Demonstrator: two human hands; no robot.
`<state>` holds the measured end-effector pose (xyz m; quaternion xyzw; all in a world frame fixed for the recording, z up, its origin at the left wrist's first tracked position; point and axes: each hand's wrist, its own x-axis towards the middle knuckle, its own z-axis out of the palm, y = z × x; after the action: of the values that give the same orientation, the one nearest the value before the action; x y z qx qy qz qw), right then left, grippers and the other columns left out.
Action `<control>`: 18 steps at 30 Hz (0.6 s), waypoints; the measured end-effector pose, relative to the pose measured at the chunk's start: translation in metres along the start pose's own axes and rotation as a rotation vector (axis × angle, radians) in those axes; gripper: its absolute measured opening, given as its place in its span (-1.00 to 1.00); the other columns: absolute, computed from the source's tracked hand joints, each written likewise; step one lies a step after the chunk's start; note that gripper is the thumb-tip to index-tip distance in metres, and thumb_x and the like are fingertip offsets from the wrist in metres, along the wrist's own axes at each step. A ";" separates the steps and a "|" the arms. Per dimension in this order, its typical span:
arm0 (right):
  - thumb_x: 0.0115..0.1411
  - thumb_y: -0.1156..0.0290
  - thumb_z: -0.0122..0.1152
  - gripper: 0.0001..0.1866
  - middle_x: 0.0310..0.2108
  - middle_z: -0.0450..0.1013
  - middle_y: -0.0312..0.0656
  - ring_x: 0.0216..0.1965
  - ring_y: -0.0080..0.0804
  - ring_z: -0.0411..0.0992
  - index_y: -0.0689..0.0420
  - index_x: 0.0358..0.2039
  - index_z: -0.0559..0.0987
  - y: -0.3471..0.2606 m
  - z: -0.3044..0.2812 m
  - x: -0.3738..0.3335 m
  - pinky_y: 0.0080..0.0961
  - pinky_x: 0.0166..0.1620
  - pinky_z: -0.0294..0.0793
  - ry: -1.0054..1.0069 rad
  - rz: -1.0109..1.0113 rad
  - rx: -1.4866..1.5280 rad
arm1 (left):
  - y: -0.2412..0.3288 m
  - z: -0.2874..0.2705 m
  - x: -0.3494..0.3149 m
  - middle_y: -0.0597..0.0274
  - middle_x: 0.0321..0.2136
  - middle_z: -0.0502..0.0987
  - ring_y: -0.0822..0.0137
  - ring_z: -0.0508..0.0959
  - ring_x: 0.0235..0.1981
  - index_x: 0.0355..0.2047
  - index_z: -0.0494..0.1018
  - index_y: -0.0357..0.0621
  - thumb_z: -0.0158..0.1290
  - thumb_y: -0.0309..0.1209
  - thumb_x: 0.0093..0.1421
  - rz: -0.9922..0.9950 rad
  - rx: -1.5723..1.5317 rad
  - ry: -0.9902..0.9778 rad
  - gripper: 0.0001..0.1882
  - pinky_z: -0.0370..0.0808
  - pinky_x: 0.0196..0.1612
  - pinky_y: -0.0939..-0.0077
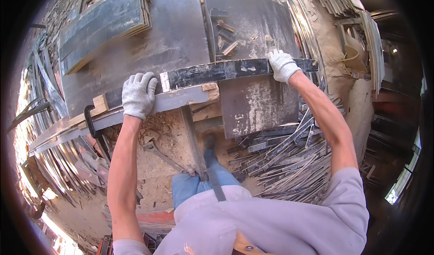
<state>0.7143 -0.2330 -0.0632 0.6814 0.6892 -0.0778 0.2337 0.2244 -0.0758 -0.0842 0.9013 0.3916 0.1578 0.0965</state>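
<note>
A long, narrow dark plank (pixel 203 74) with scuffed paint and a white patch lies across the work table in front of me. My left hand (pixel 139 94), in a pale grey knit glove, is closed over the plank's left part, beside the grey edge rail (pixel 181 95). Near the plank's right end, my right hand (pixel 282 66), gloved alike, has its fingers curled over the far edge. Beneath the right half of the plank lies a dark, white-stained panel (pixel 260 106).
Stacked dark boards (pixel 106 26) lie at the far left of the table. Small wood offcuts (pixel 229 47) sit beyond the plank. A black clamp (pixel 90 121) grips the table edge at left. Heaped thin strips (pixel 294 160) cover the floor at right; sawdust lies around my legs.
</note>
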 end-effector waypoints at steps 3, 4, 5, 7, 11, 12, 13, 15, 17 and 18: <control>-0.09 0.54 0.33 -0.55 -0.07 0.52 0.12 -0.02 0.08 0.54 0.21 -0.10 0.55 0.002 0.002 0.003 -0.11 0.02 0.60 0.010 -0.002 -0.040 | -0.001 0.001 0.001 0.12 -0.17 0.59 0.00 0.56 -0.08 -0.09 0.57 -0.03 0.09 -0.22 0.40 -0.001 0.009 0.008 -0.78 0.46 0.04 0.08; -0.09 0.54 0.32 -0.55 -0.08 0.52 0.11 -0.03 0.08 0.54 0.21 -0.09 0.55 0.002 0.002 0.003 -0.11 0.01 0.60 0.015 -0.001 -0.052 | -0.001 0.001 0.001 0.11 -0.17 0.59 0.00 0.56 -0.08 -0.09 0.57 -0.04 0.09 -0.21 0.40 -0.007 0.010 0.003 -0.77 0.46 0.04 0.08; -0.09 0.54 0.32 -0.55 -0.08 0.52 0.09 -0.04 0.07 0.54 0.20 -0.09 0.55 0.002 0.003 0.003 -0.12 0.01 0.60 0.021 0.000 -0.065 | -0.002 0.001 0.001 0.11 -0.17 0.60 -0.01 0.56 -0.08 -0.09 0.57 -0.04 0.09 -0.21 0.40 -0.014 0.011 -0.002 -0.77 0.46 0.03 0.08; -0.08 0.53 0.31 -0.55 -0.09 0.52 0.08 -0.05 0.06 0.54 0.20 -0.09 0.55 0.001 0.002 0.004 -0.13 0.00 0.60 0.032 0.005 -0.051 | -0.004 0.004 0.001 0.11 -0.17 0.60 -0.01 0.56 -0.08 -0.09 0.58 -0.04 0.08 -0.20 0.40 -0.010 0.013 0.006 -0.77 0.46 0.03 0.08; -0.07 0.52 0.32 -0.56 -0.08 0.52 0.08 -0.04 0.05 0.55 0.20 -0.09 0.55 0.003 0.003 0.006 -0.12 0.01 0.60 0.037 0.012 -0.055 | -0.006 0.006 0.001 0.11 -0.13 0.62 -0.01 0.56 -0.05 -0.07 0.59 -0.02 0.06 -0.19 0.42 -0.029 0.022 -0.024 -0.75 0.46 0.05 0.10; -0.07 0.52 0.32 -0.56 -0.08 0.53 0.08 -0.04 0.05 0.55 0.20 -0.09 0.56 0.002 0.003 0.005 -0.12 0.01 0.60 0.042 0.012 -0.050 | -0.007 0.006 0.001 0.12 -0.11 0.62 -0.01 0.56 -0.04 -0.05 0.59 -0.02 0.06 -0.18 0.42 -0.043 0.025 -0.041 -0.74 0.45 0.05 0.11; -0.06 0.52 0.32 -0.56 -0.08 0.53 0.08 -0.04 0.05 0.55 0.20 -0.08 0.56 0.001 0.003 0.004 -0.12 0.01 0.60 0.046 0.012 -0.045 | -0.007 0.006 0.000 0.12 -0.11 0.62 0.00 0.56 -0.04 -0.06 0.60 -0.01 0.07 -0.18 0.42 -0.046 0.024 -0.038 -0.74 0.46 0.05 0.11; -0.05 0.52 0.32 -0.56 -0.07 0.53 0.09 -0.03 0.05 0.55 0.20 -0.07 0.56 -0.001 0.003 0.004 -0.12 0.01 0.60 0.043 0.013 -0.044 | -0.008 0.007 -0.002 0.13 -0.12 0.62 0.01 0.56 -0.04 -0.07 0.60 -0.01 0.07 -0.18 0.42 -0.055 0.022 -0.040 -0.74 0.46 0.05 0.11; -0.04 0.52 0.32 -0.56 -0.06 0.54 0.10 -0.02 0.06 0.55 0.21 -0.06 0.56 -0.005 0.001 0.005 -0.13 0.02 0.60 0.029 0.018 -0.052 | -0.009 0.007 -0.005 0.13 -0.14 0.62 0.01 0.57 -0.05 -0.08 0.60 -0.01 0.07 -0.17 0.41 -0.054 0.022 -0.015 -0.75 0.47 0.04 0.10; -0.04 0.52 0.32 -0.56 -0.05 0.54 0.10 -0.01 0.06 0.55 0.21 -0.06 0.56 -0.003 0.003 0.005 -0.12 0.03 0.60 0.046 0.019 -0.050 | -0.009 0.009 -0.003 0.12 -0.16 0.63 0.01 0.57 -0.07 -0.10 0.60 -0.02 0.08 -0.17 0.41 -0.043 0.020 0.013 -0.75 0.48 0.04 0.09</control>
<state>0.7120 -0.2301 -0.0689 0.6836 0.6895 -0.0424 0.2356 0.2197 -0.0726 -0.0963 0.8925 0.4132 0.1578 0.0883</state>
